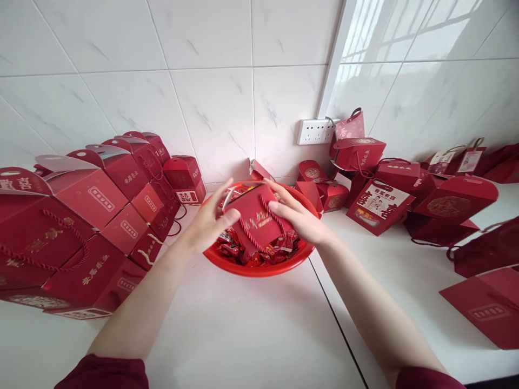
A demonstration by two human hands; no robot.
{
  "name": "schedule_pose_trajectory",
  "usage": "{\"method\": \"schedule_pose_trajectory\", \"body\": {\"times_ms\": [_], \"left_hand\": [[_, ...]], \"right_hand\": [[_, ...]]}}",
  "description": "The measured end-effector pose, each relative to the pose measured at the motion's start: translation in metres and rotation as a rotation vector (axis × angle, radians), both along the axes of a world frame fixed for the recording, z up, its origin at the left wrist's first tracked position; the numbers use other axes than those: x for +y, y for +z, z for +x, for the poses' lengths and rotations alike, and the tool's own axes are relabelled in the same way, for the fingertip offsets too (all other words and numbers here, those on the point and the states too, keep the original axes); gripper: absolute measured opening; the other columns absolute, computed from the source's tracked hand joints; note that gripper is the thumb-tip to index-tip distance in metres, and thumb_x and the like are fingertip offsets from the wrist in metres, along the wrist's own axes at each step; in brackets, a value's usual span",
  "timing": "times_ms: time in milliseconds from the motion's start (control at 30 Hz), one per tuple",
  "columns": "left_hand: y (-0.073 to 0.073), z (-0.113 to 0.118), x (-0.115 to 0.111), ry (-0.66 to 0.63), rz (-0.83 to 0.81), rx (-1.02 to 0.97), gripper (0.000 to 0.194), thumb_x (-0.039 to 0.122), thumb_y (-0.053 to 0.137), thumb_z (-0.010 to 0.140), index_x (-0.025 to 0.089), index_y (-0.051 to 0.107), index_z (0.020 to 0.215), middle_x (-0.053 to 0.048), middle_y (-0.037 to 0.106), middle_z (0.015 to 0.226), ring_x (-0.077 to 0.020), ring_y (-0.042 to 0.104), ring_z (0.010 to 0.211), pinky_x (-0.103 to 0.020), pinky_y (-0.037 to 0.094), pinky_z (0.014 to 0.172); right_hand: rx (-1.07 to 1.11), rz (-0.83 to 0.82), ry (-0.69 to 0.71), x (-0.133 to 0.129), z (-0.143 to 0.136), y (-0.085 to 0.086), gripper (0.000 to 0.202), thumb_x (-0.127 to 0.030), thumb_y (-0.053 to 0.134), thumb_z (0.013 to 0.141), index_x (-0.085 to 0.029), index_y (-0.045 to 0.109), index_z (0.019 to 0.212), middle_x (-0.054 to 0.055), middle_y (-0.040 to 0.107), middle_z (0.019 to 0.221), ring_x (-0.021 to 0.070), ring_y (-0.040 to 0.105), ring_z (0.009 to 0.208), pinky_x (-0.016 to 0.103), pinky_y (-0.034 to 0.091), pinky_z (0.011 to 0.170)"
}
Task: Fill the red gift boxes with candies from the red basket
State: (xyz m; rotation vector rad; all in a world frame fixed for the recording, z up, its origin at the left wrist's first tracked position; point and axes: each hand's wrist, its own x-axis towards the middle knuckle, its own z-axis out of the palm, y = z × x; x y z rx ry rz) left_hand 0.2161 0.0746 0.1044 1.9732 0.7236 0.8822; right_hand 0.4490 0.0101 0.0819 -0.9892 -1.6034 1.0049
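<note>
A red gift box with gold lettering and a twisted rope handle is tilted between my two hands. My left hand grips its left side, the thumb lying on the front edge. On the other side my right hand holds the box with the thumb near the handle. The upper edge of the box looks open, but its inside is hidden from me. Beneath it is a round red basin filled with red-wrapped candies.
Stacked red gift boxes form a block on the left. More boxes lie scattered along the right. A white power strip is on the tiled wall behind. A dark seam crosses the white tabletop.
</note>
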Motion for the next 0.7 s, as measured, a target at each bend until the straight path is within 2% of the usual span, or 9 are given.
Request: {"method": "schedule_pose_trajectory", "body": {"times_ms": [100, 200, 300, 400, 533, 700], "left_hand": [[0.001, 0.003, -0.009, -0.075, 0.022, 0.035, 0.085, 0.054, 0.072, 0.082, 0.038, 0.031, 0.155, -0.006, 0.04, 0.159, -0.0324, 0.038, 0.147, -0.049, 0.044, 0.114], [0.004, 0.003, -0.01, -0.135, 0.122, -0.006, 0.079, 0.048, 0.077, 0.079, 0.036, 0.042, 0.148, -0.006, 0.038, 0.16, -0.0325, 0.037, 0.147, -0.049, 0.042, 0.117], [0.007, 0.0, -0.006, -0.24, 0.19, 0.0, 0.083, 0.045, 0.085, 0.07, 0.033, 0.048, 0.143, -0.008, 0.04, 0.158, -0.0353, 0.038, 0.146, -0.049, 0.04, 0.118], [0.007, -0.004, 0.0, -0.291, 0.181, -0.003, 0.089, 0.044, 0.086, 0.069, 0.036, 0.043, 0.148, -0.008, 0.036, 0.161, -0.0365, 0.038, 0.146, -0.051, 0.042, 0.117], [0.003, -0.007, 0.004, -0.298, 0.147, -0.037, 0.104, 0.047, 0.086, 0.067, 0.041, 0.031, 0.155, -0.005, 0.031, 0.165, -0.0372, 0.033, 0.149, -0.051, 0.043, 0.117], [-0.002, -0.003, 0.0, -0.259, 0.091, -0.102, 0.102, 0.05, 0.083, 0.071, 0.044, 0.027, 0.156, -0.003, 0.028, 0.166, -0.0372, 0.032, 0.15, -0.05, 0.048, 0.113]], "right_hand": [[0.064, 0.004, 0.06, -0.009, -0.002, 0.006, 0.066, -0.047, 0.065, 0.092, -0.038, 0.037, 0.152, 0.002, 0.047, 0.153, 0.0245, 0.052, 0.135, 0.045, 0.05, 0.11], [0.082, 0.05, 0.07, -0.012, -0.001, 0.01, 0.066, -0.043, 0.069, 0.09, -0.038, 0.041, 0.15, 0.002, 0.047, 0.154, 0.0253, 0.049, 0.137, 0.047, 0.048, 0.111], [0.118, 0.068, 0.056, -0.011, -0.001, 0.01, 0.064, -0.042, 0.069, 0.09, -0.036, 0.043, 0.149, 0.003, 0.052, 0.15, 0.0254, 0.052, 0.135, 0.048, 0.048, 0.111], [0.132, 0.076, 0.029, -0.011, -0.002, 0.011, 0.062, -0.044, 0.069, 0.09, -0.035, 0.046, 0.147, 0.004, 0.054, 0.147, 0.0257, 0.054, 0.132, 0.048, 0.049, 0.11], [0.14, 0.117, -0.004, -0.014, -0.004, 0.014, 0.059, -0.048, 0.065, 0.092, -0.035, 0.046, 0.146, 0.005, 0.052, 0.15, 0.0267, 0.054, 0.133, 0.048, 0.05, 0.108], [0.117, 0.156, -0.053, -0.018, -0.006, 0.016, 0.059, -0.049, 0.061, 0.094, -0.035, 0.043, 0.148, 0.005, 0.051, 0.15, 0.0271, 0.055, 0.132, 0.046, 0.052, 0.106]]}}
